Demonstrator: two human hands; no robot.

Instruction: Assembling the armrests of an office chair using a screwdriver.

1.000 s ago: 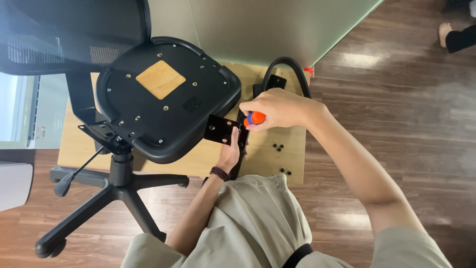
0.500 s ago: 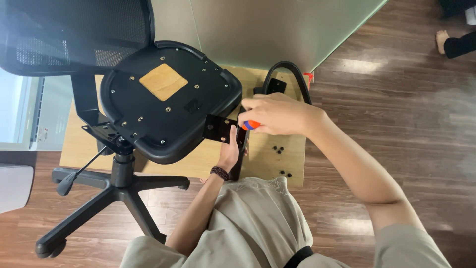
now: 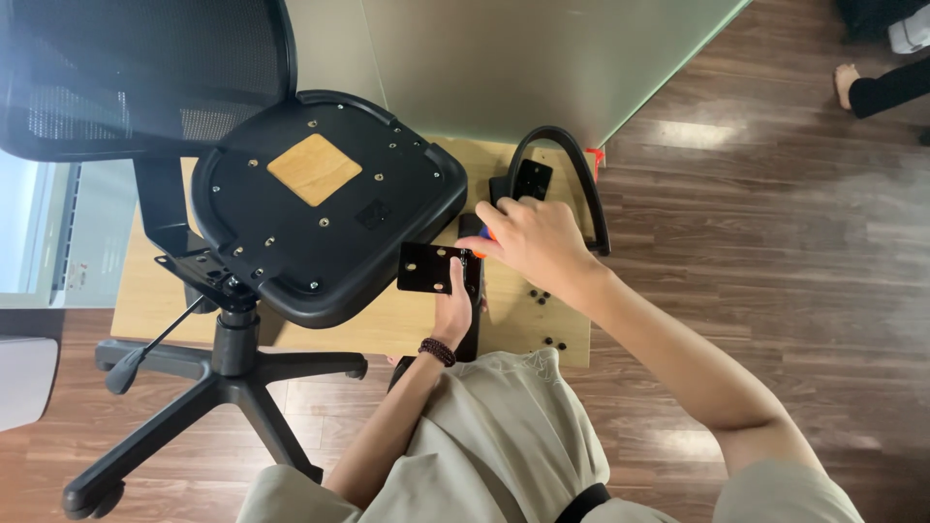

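On the wood floor, an office chair (image 3: 291, 223) stood w/ its bare black seat pan up, over a cardboard sheet (image 3: 387, 329). Beside the seat lay a black armrest (image 3: 572, 174), rigid, prob. moderately heavy, best gripped along its loop. Its flat metal bracket plate (image 3: 431, 267) looked stiff, thin-edged, light; left hand (image 3: 453, 308) grasped it from below at the near edge. Right hand (image 3: 528, 242) was clenched round an orange-handled screwdriver (image 3: 487, 235), mostly hidden. Loose black screws (image 3: 542, 296) sat nearby: tiny, roll-prone.
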